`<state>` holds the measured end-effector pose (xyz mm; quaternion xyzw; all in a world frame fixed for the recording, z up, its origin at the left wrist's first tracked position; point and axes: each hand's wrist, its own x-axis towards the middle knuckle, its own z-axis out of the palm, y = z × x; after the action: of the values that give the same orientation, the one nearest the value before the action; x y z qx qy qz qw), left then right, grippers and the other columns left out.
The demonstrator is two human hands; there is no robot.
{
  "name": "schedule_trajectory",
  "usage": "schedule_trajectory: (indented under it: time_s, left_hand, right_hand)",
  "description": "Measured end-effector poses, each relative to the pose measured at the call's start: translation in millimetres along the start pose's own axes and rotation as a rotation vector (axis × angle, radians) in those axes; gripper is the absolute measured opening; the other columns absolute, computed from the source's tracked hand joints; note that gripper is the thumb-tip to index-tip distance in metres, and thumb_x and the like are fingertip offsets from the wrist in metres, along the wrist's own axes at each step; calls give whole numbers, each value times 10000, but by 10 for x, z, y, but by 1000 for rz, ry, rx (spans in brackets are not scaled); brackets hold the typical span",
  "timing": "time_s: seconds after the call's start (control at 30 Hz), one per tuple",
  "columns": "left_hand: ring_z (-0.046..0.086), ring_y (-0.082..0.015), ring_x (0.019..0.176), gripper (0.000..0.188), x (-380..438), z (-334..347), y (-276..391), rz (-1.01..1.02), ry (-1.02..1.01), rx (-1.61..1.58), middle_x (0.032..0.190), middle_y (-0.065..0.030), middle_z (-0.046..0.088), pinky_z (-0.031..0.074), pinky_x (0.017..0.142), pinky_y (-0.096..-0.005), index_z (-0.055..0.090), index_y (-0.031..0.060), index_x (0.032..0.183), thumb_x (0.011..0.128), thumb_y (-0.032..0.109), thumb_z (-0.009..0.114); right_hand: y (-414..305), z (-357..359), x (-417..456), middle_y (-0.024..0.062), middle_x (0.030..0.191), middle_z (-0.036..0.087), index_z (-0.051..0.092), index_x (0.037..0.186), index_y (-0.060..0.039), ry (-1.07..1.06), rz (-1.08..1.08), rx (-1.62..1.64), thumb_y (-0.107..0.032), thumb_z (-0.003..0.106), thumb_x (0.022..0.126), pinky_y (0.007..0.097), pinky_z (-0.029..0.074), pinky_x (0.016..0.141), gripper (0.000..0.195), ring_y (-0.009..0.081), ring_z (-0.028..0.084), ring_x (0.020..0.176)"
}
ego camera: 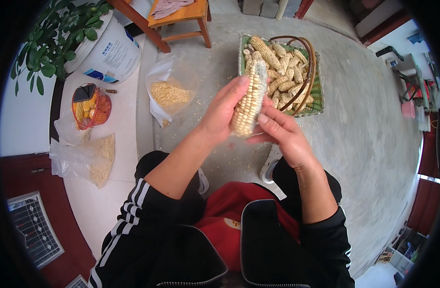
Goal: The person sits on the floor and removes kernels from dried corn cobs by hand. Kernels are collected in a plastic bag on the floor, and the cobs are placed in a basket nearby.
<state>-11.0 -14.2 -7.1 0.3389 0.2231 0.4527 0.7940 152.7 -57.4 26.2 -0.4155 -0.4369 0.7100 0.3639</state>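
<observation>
An ear of dried corn [247,104] with pale yellow kernels is up in front of me, slightly tilted. White and greyish mould-like patches mark its upper right side. My left hand [222,109] grips it from the left, thumb along the kernels. From the lower right, my right hand [283,132] has its thumb and fingers against the ear; some fingertips are hidden behind it. Just beyond is a green woven basket [318,107] with brown handles [311,72], filled with corn ears [286,85].
Left of my hands stands an open plastic bag [185,73] of loose kernels [169,93]. A red basket [104,112] of corn, another kernel bag [103,158], a white bucket [113,54] with a plant [58,46] and a wooden chair [178,16] are farther left. Kernels dot the concrete floor [363,118].
</observation>
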Motion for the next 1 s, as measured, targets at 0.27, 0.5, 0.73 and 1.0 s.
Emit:
schedule_trajectory:
  time_s: [0.27,0.5,0.73,1.0]
  left_hand:
    - [566,-98,828,500,-14,22,-49,17,152,92,934,-53,603,479,738,-252,430,5,1315,1002,391,373]
    - [551,-87,917,448,-68,110,-124,27,133,204,1082,-44,575,464,799,-245,443,8,1300,999,338,420]
    - [521,-92,979,406,-86,159,-130,118,157,359,1085,-41,570,437,838,-242,491,-16,1247,985,295,486]
    - [519,-96,984,392,-95,139,-106,91,105,400,1080,-44,578,432,860,-249,505,-23,1240,985,275,487]
  right_hand:
    - [-91,-66,6,51,896,605,537,1109,11,236,-120,-2,-240,625,902,241,471,679,336,105,572,738]
    - [-55,-49,48,37,870,584,523,1099,29,212,-91,70,-243,689,850,224,445,595,405,86,540,720]
    - [-27,-34,57,33,856,575,533,1052,8,223,-92,50,-256,680,848,221,431,578,365,84,528,734]
    - [-11,-29,37,23,813,534,524,952,-36,235,-21,122,-212,619,847,258,464,603,226,95,504,636]
